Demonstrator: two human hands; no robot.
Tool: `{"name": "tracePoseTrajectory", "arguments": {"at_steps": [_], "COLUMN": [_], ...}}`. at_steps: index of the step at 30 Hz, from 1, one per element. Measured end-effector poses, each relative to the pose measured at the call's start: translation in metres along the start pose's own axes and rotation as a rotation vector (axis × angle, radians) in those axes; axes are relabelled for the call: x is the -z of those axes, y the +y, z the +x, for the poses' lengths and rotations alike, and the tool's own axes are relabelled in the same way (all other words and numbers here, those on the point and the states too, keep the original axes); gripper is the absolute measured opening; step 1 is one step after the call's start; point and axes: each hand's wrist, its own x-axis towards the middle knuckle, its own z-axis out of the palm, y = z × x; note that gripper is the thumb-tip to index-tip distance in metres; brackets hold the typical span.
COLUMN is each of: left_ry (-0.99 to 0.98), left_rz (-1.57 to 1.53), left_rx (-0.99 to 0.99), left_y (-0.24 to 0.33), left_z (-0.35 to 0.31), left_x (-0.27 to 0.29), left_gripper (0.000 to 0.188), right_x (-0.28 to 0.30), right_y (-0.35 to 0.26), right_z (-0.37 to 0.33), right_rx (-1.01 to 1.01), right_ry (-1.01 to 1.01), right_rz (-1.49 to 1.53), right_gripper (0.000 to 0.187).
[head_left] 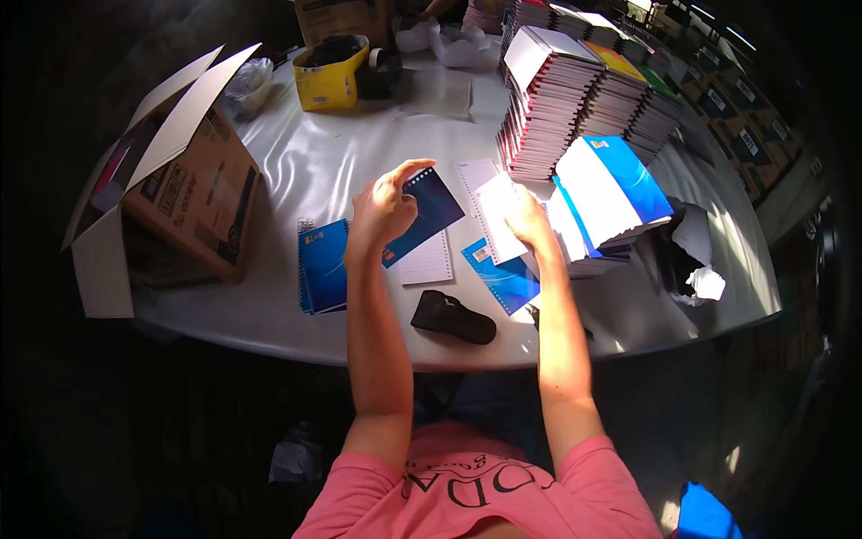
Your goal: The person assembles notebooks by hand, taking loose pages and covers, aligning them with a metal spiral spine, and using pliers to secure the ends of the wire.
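My left hand [386, 213] is closed on a dark blue notebook cover [435, 208] with punched holes along one edge. Beneath that cover lies a ruled white sheet [426, 261], also punched. Fingers of my right hand [530, 218] grip a few white punched sheets [496, 216], partly hiding them. Just below them, a bright blue cover [503, 280] with a small label lies slanted on the table. Left of my left forearm rest blue spiral notebooks [323, 269]. A black rounded object [453, 317], its kind unclear, sits between my forearms.
An open cardboard box [193, 193] stands left on the white-covered table [296, 331]. Behind are a yellow container [325, 86] and plastic wrapping [458, 45]. Tall notebook stacks [548, 112] rise at back right, before them a pile of blue covers [620, 184]. More boxes [750, 112] stand beyond.
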Motion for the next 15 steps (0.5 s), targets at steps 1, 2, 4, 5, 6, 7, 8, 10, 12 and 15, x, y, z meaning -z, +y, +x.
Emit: {"name": "tracePoseTrajectory", "arguments": {"at_steps": [1,2,4,5,6,7,8,10,12,15], "left_ry": [-0.005,-0.009,-0.122,-0.176,-0.233,-0.315,-0.445,-0.624,-0.759,-0.859], "left_rz": [0.095,0.189,0.434,0.540,0.603,0.736,0.800,0.853,0.867,0.820], "left_rx": [-0.076,-0.153,-0.208,-0.241,-0.334,-0.337,-0.375,-0.482,-0.543,-0.488], "left_y": [0.006,0.013,0.031,0.038,0.043,0.049,0.053,0.050,0.025,-0.003], "left_z": [0.004,0.009,0.017,0.024,0.031,0.036,0.040,0.042,0.039,0.035], "left_x": [0.001,0.001,0.006,0.004,0.000,-0.008,-0.014,-0.030,-0.048,-0.060], "left_gripper": [0.061,0.059,0.054,0.052,0.039,0.040,0.038,0.031,0.030,0.030], "right_x": [-0.004,-0.006,-0.010,-0.009,-0.011,-0.014,-0.015,-0.011,-0.010,-0.011], "right_y": [0.009,0.019,0.006,0.002,0.005,0.008,0.010,0.013,0.017,0.027], "right_z": [0.003,0.006,-0.005,-0.009,-0.010,-0.011,-0.011,-0.007,-0.006,-0.006], "right_rx": [0.022,0.042,-0.047,-0.090,-0.076,-0.062,-0.048,-0.078,-0.085,-0.056], "right_ry": [0.006,0.012,-0.079,-0.119,-0.101,-0.082,-0.063,-0.101,-0.109,-0.080], "right_rz": [-0.025,-0.050,0.033,0.058,0.077,0.097,0.116,0.095,0.087,0.093], "right_gripper": [0.056,0.055,0.055,0.055,0.056,0.057,0.057,0.059,0.055,0.048]}}
